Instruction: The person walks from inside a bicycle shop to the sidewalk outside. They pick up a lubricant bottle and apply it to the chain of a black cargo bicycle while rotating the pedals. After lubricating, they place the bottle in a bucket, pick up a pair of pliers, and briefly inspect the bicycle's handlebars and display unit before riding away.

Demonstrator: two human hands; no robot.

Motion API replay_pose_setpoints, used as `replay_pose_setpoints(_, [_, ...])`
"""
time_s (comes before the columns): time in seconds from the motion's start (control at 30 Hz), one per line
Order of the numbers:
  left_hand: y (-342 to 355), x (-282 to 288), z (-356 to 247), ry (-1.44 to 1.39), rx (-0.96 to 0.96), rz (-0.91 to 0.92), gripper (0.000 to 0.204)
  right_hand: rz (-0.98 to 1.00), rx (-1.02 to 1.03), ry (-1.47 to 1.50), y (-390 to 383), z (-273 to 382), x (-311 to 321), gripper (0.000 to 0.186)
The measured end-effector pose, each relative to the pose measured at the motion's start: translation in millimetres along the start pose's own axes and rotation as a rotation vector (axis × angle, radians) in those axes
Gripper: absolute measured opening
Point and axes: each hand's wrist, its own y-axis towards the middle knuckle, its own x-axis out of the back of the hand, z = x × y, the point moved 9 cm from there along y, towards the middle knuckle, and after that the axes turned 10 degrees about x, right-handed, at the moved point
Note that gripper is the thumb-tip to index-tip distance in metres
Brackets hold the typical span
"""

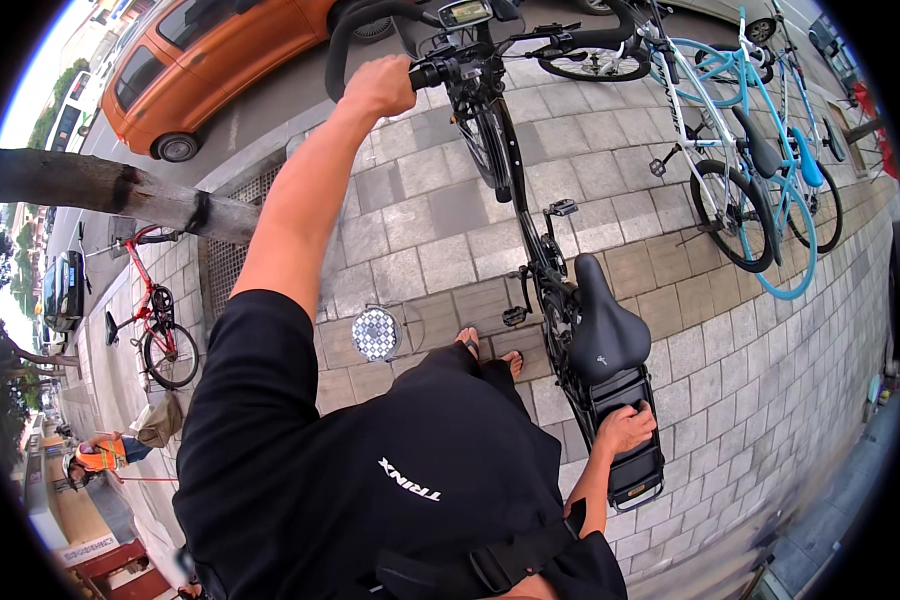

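Note:
A black bicycle [518, 175] stands upright beside me on my right, its front end pointing away. My left hand [382, 88] is closed round the left grip of its handlebar [425, 75], with the arm stretched out. A small display [465, 13] sits at the bar's middle. Behind the black saddle [608, 325], my right hand [625, 428] rests on the black rear rack [634, 480], its fingers bent and closed over the rack's upper part. The undersides of those fingers are hidden. Pedals [515, 315] show beside the frame.
A round stool with a patterned top [376, 333] stands by my feet [468, 340]. White and light-blue bicycles [750, 180] are parked at the right. A tree trunk [120, 190], red bicycle [155, 305], orange car [200, 65] and person in an orange vest [100, 455] are left.

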Motion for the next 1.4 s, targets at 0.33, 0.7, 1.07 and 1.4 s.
replay_pose_setpoints(0.33, [0.7,-11.2,10.3,-0.003,0.061,-0.011,0.056,0.259,0.142,0.045,40.4,37.9,40.6,0.036])
replay_pose_setpoints(0.7, [-15.7,23.3,-5.8,-0.223,-0.254,-0.292,0.070,0.141,0.219,0.346,90.2,161.9,29.0,0.044])
replay_pose_setpoints(1.07, [30.9,4.1,8.2,-0.465,0.092,0.090,0.061,0.032,0.401,0.032,99.1,210.9,3.6,0.026])
replay_pose_setpoints(1.4, [55.4,-32.2,10.5,-0.913,0.313,0.395,0.053,0.008,0.429,0.021,99.1,215.8,7.0,0.023])
